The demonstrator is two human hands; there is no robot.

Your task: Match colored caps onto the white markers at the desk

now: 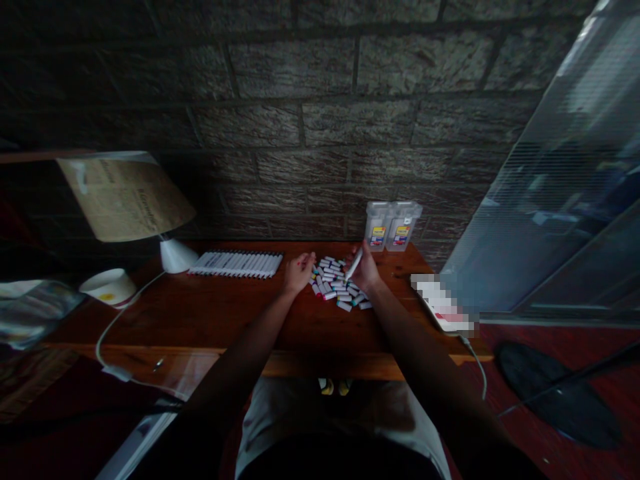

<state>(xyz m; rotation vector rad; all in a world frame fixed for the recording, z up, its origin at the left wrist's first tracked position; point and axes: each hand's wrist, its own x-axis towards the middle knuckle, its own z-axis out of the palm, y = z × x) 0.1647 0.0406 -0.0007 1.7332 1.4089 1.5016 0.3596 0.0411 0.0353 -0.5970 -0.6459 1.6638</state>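
Observation:
In my right hand (369, 272) is a white marker (355, 264), held slanting with its lower end over a loose pile of marker caps (343, 298). The caps are short and white with coloured ends. At the left edge of this pile my left hand (299, 273) has its fingers curled together. Small red spots show at its fingers, and whatever it may hold is too small to make out. Further left, a row of white markers (237, 264) lies side by side on the wooden table (210, 320).
Two clear plastic boxes (379, 230) with labels stand against the stone wall. A lamp (175, 255) and a white bowl (110, 287) are at the left. Near the right edge lies a blurred-out device (443, 303) with a white cable (477, 363).

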